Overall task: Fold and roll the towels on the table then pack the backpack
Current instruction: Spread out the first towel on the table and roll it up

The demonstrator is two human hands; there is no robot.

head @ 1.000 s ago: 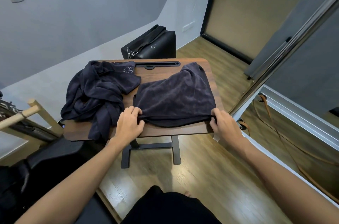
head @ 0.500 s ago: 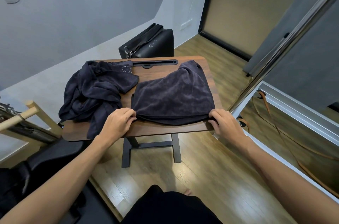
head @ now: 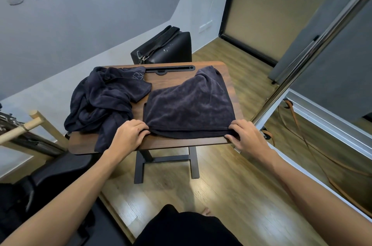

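A dark navy towel (head: 189, 106) lies folded and roughly flat on the right half of the small wooden table (head: 181, 142). My left hand (head: 128, 137) pinches its near left corner and my right hand (head: 246, 137) pinches its near right corner, both at the table's front edge. A second dark towel (head: 106, 100) lies crumpled in a heap on the left half, one end hanging over the front edge. A black bag (head: 165, 48) stands on the floor behind the table.
A black slot (head: 171, 68) runs along the table's far edge. A metal pole (head: 302, 54) slants up at the right beside a white frame. A wooden rail (head: 26, 127) and dark gear sit at the left. Wood floor lies below.
Both hands stayed on the folded towel's near corners. The left hand shifted a little outward along the near edge, which now lies straighter along the table's front.
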